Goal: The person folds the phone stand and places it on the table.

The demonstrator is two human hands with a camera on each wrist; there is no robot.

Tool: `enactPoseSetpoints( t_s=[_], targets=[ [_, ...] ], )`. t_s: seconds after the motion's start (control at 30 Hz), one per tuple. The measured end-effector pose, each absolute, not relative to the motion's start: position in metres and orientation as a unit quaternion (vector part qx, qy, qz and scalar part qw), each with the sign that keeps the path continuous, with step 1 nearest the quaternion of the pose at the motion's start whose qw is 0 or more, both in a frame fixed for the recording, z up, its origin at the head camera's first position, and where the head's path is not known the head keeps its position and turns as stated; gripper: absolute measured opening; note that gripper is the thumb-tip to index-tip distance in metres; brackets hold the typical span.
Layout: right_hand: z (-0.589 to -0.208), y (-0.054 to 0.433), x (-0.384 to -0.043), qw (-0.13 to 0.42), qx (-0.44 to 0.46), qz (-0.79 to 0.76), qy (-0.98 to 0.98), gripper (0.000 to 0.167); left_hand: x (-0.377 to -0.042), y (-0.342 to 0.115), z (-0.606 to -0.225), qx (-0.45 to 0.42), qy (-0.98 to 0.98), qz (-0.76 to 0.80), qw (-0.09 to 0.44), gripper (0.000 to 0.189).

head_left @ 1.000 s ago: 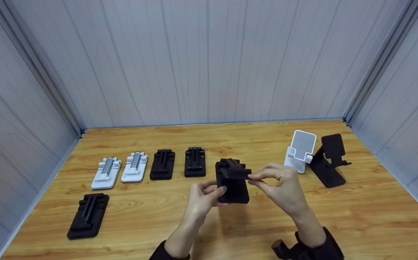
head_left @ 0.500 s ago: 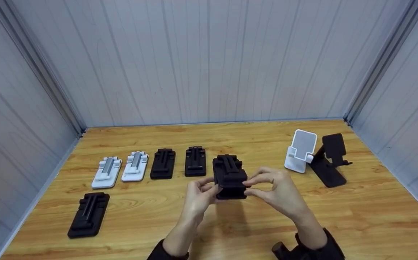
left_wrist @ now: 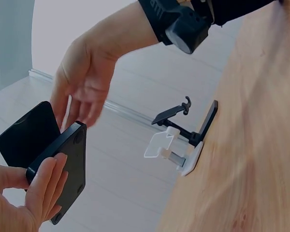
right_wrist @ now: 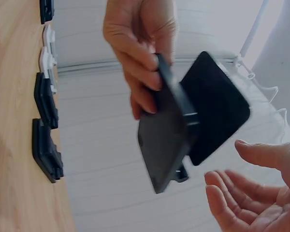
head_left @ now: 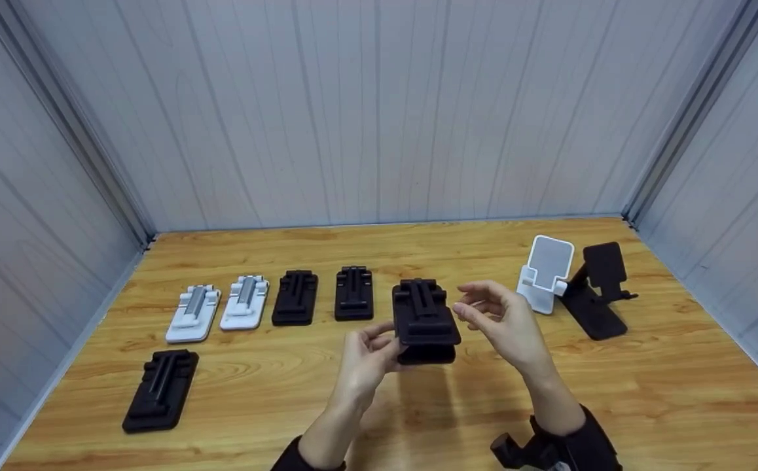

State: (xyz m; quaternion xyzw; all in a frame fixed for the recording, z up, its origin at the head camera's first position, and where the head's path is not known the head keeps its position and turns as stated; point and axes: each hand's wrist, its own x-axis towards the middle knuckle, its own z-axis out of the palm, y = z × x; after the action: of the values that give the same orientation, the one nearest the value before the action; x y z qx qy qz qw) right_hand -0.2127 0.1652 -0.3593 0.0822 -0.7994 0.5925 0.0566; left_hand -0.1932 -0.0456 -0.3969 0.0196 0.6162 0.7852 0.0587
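Above the table my left hand point(head_left: 360, 366) grips a black phone stand point(head_left: 425, 317) by the left edge of its base. The stand is partly folded: its upper plate point(right_wrist: 215, 108) slants over the base point(left_wrist: 75, 169), leaving a wedge-shaped gap towards me. Small round feet show on the base's underside in the left wrist view. To the stand's right is my right hand point(head_left: 506, 324), apart from it, fingers loosely bent and holding nothing. In the right wrist view, thumb and fingers of that hand are spread beside the plate.
At the table's right stand an unfolded white phone stand point(head_left: 551, 261) and an unfolded black one point(head_left: 605, 268). Folded flat on the left are two white stands point(head_left: 245, 304), two black ones point(head_left: 295, 301) in the same row, and another black one point(head_left: 160, 392) nearer me. Panelled walls point(head_left: 379, 118) enclose the table.
The stand's upper plate has swung down over the base, its slotted side now facing up. My right hand has let go of the plate's edge and drawn off slightly to the right.
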Motion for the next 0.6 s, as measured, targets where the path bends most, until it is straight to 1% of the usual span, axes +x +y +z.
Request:
enactPoseSetpoints(
  t_s=[0.13, 0.33, 0.47, 0.6],
  targets=[
    [-0.365, 0.164, -0.221, 0.006, 0.077, 0.593, -0.802, 0.038, -0.191, -0.043, -0.397, 0.026, 0.615, 0.785, 0.062, 0.043],
    [-0.374, 0.168, -0.231, -0.071, 0.112, 0.603, -0.786, 0.050, -0.192, -0.042, -0.397, 0.029, 0.615, 0.785, 0.063, 0.044],
    [-0.376, 0.170, -0.234, -0.125, 0.115, 0.630, -0.758, 0.053, -0.192, -0.043, -0.398, 0.025, 0.617, 0.784, 0.064, 0.045],
    [-0.378, 0.168, -0.236, -0.150, 0.112, 0.656, -0.731, 0.056, -0.193, -0.043, -0.399, 0.025, 0.620, 0.782, 0.063, 0.046]
  ],
)
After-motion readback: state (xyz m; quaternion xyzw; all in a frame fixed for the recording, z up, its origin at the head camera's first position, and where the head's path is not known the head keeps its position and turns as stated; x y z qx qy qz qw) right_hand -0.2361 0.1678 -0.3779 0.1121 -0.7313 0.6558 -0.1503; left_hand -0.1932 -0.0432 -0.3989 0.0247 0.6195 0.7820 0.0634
